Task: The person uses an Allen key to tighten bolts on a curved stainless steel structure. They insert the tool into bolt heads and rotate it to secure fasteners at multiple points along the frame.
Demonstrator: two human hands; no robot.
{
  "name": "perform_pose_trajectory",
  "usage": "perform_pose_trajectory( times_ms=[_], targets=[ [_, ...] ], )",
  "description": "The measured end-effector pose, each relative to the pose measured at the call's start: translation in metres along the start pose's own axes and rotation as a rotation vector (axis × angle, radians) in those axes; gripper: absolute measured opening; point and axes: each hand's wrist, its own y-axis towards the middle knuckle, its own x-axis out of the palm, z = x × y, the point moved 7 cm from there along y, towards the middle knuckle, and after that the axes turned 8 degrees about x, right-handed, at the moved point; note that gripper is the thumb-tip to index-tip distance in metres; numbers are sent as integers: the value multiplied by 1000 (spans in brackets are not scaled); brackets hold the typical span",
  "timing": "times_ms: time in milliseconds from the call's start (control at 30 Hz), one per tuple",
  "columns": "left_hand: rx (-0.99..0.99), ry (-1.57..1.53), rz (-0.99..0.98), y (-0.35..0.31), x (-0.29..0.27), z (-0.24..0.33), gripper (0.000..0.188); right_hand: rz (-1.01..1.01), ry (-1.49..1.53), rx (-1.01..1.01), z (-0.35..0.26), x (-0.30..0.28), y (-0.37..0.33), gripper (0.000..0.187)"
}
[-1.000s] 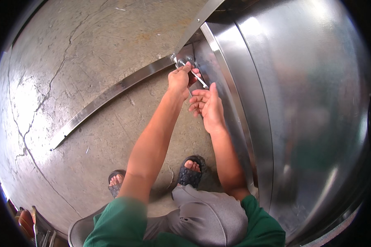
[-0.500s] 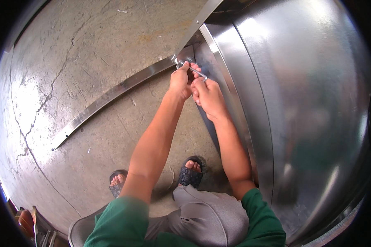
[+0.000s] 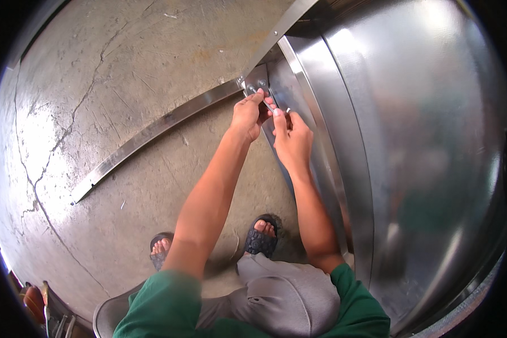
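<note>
Since a second ago, the right hand (image 3: 294,141) has come from spread fingers to a pinch on the near end of the key (image 3: 268,106), its thumb along it, other fingers curled. The left hand (image 3: 246,117) pinches the key farther along, between thumb and fingers. The one key slants from the far corner, by the bolts (image 3: 263,83), near and right. Two bolts show there; one bar (image 3: 163,122) runs left across the floor (image 3: 96,236); two sandals (image 3: 259,244) stand nearer.
</note>
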Motion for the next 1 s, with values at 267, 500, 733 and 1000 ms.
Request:
perform_pose_trajectory(
  times_ms=[267, 500, 733, 1000],
  targets=[
    [-34, 57, -8, -1, 4, 1, 18, 16, 53, -604, -23, -3, -5, 31],
    [-29, 35, -27, -5, 2, 1, 15, -196, 306, 161, 24, 8, -6, 36],
    [-30, 118, 59, -7, -7, 1, 23, 48, -69, -336, -3, -7, -6, 34],
    [11, 58, 12, -3, -4, 1, 25, 90, 215, -97, 3, -1, -9, 32]
  ],
)
